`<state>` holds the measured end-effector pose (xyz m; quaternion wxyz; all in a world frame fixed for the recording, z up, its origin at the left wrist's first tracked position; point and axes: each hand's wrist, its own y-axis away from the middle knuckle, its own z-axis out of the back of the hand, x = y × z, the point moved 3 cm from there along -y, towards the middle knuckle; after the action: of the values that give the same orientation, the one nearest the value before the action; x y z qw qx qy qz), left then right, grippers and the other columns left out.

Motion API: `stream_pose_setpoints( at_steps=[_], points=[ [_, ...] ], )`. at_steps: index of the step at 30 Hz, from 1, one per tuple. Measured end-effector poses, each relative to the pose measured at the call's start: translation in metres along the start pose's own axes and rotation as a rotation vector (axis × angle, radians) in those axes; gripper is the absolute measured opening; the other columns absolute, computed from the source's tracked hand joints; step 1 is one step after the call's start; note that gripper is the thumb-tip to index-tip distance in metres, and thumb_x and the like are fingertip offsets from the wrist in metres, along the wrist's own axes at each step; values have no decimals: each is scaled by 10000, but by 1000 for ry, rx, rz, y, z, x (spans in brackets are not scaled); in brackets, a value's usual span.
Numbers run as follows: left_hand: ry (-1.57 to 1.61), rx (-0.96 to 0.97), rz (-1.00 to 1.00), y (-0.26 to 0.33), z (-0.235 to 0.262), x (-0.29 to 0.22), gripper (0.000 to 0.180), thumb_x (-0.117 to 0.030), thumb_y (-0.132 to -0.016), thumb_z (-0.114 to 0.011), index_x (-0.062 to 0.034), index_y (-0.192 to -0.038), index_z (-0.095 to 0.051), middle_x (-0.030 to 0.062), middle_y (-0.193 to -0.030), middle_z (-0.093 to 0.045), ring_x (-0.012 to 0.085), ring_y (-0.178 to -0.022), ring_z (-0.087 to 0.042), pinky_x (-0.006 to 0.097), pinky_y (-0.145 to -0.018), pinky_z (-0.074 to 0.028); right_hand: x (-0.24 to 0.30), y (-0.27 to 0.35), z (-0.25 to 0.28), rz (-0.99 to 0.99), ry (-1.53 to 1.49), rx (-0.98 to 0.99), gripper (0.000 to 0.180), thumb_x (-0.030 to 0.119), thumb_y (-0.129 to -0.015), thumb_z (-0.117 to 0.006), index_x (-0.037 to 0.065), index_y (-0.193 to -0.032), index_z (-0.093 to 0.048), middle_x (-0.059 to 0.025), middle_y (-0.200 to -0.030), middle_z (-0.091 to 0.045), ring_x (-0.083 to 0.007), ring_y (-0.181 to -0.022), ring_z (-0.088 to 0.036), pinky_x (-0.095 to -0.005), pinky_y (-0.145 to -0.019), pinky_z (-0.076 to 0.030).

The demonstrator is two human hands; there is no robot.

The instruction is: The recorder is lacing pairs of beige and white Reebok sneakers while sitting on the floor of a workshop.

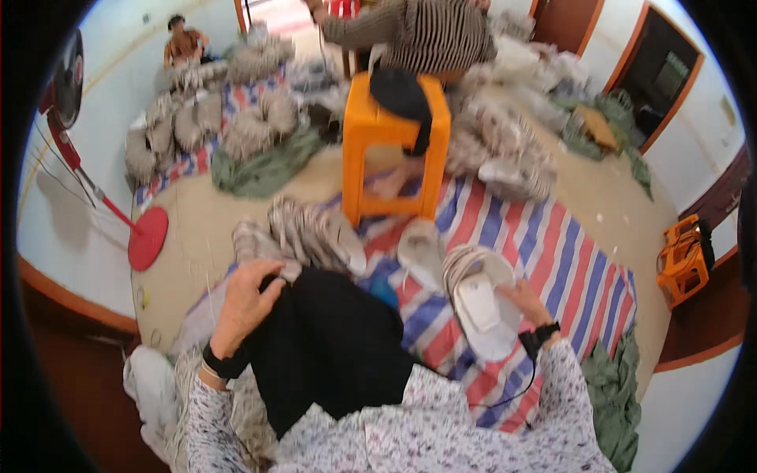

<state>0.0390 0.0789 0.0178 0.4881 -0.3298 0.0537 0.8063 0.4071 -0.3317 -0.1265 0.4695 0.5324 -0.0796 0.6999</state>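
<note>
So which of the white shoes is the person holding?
The white shoe with its pale insole facing up, held in the right hand. The other white shoe lies untouched on the striped red, white and blue mat, nearer the orange plastic stool.

No packages, labels or signs discernible, one dark rectangular panel (667, 76) in doorway upper right, possibly a screen

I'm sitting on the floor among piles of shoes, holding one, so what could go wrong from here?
1. The right hand holds the white shoe only at its edge; it could tip out of the grip.
2. The left hand reaches across the knee toward the stacked shoes, which might topple.
3. The orange stool stands close ahead, crowding any reach forward.
</note>
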Motion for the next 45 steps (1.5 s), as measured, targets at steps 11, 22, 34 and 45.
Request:
stream_pose_setpoints(
  at_steps=[11, 22, 34, 45],
  points=[
    [-68, 75, -66, 5, -15, 0, 236, -18, -724, -710, -39, -960, -713, 87, -1035, -676, 308, -1081, -591, 424, -970, -415, -109, -98, -99, 119, 351, -2, 343, 237, -910, -643, -78, -1043, -669, -145, -774, -676, -179, -733, -630, -387, -672, -495],
    [-80, 140, 93, -12, -24, -14, 220, 5, -673, -686, -36, -887, -653, 97, -998, -667, 339, -1086, -586, 438, -985, -418, -92, -209, -159, 169, 499, -258, 307, 242, -923, -601, -6, -1097, -653, -312, -883, -663, -495, -881, -640, -551, -773, -485],
    [-109, 157, 125, -17, -25, -15, 227, -35, -656, -695, -53, -878, -652, 88, -986, -668, 339, -1065, -584, 448, -971, -403, -70, -196, -174, 221, 571, -476, 400, 94, -816, -692, 17, -1133, -460, -256, -1155, -571, -456, -1021, -590, -525, -835, -486],
    [-72, 130, 134, -18, -24, -13, 240, -19, -631, -706, -57, -861, -651, 79, -963, -669, 329, -1038, -584, 442, -940, -405, -75, -238, -156, 132, 610, -352, 351, 122, -811, -645, 74, -1159, -640, -282, -907, -677, -461, -904, -657, -547, -794, -509]
  ],
)
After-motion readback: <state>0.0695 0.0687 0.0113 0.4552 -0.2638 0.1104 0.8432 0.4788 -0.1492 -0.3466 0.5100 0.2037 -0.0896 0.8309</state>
